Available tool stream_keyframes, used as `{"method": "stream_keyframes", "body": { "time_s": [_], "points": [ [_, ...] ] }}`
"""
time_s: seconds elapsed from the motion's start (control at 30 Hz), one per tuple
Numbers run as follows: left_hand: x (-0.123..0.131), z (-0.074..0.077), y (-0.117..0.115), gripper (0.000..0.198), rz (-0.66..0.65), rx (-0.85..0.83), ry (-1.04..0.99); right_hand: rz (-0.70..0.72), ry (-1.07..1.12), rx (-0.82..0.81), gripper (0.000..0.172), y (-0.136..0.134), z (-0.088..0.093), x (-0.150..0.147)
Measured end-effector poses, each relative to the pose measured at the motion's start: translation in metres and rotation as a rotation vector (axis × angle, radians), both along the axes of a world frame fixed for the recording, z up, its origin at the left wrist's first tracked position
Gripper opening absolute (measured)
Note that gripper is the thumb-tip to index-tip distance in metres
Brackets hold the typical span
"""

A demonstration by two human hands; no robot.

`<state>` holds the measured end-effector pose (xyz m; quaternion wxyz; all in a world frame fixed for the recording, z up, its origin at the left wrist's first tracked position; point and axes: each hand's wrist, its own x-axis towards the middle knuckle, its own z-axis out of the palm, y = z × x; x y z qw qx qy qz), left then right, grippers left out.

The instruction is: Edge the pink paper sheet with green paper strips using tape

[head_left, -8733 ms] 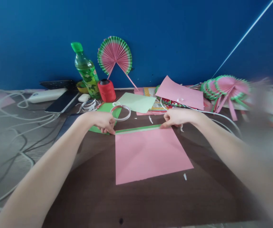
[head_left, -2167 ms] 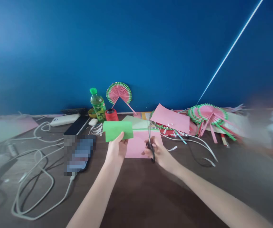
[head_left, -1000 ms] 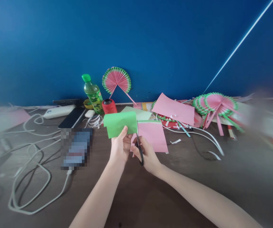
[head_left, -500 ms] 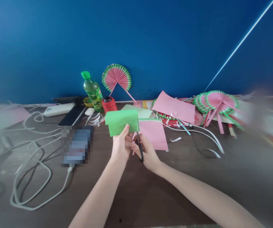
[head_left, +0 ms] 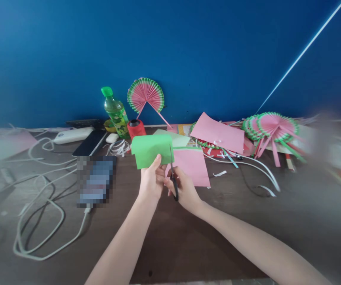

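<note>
My left hand pinches a folded sheet of green paper by its lower right part, thumb in front. My right hand is closed round the black handles of a pair of scissors. The scissor blades point up and lie along the right edge of the green paper. A pink sheet of paper with a green strip along its top lies on the table just behind my right hand. The far side of the green paper is hidden.
Behind stand a green-capped bottle, a red thread spool and a pink-green pleated paper fan against the blue wall. More fans and pink paper lie right. A phone, power bank and looped cables lie left.
The scissor blades have shifted slightly from the paper's right edge onto its face near that edge. Both hands stay in nearly the same place.
</note>
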<state>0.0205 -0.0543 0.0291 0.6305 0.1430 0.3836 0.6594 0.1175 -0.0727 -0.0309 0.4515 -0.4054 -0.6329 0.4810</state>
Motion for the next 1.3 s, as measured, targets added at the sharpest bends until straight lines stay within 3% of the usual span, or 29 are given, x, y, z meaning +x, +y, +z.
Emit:
{"method": "stream_keyframes", "body": {
  "time_s": [0.7,1.03,1.17,1.3],
  "points": [
    [0.004,-0.007,0.002,0.012,0.06,0.042,-0.048,0.003,-0.015,-0.064,0.023,0.0,0.005,0.003],
    [0.01,-0.012,-0.005,0.014,-0.095,0.027,0.043,-0.051,0.018,-0.015,0.02,0.007,0.006,0.008],
    [0.011,-0.012,-0.006,0.016,-0.088,0.053,0.035,-0.059,0.028,-0.026,0.021,0.007,0.008,0.008],
    [0.01,-0.014,-0.006,0.013,-0.215,0.097,0.06,-0.065,0.0,-0.033,0.021,0.006,0.009,0.009]
  ]
}}
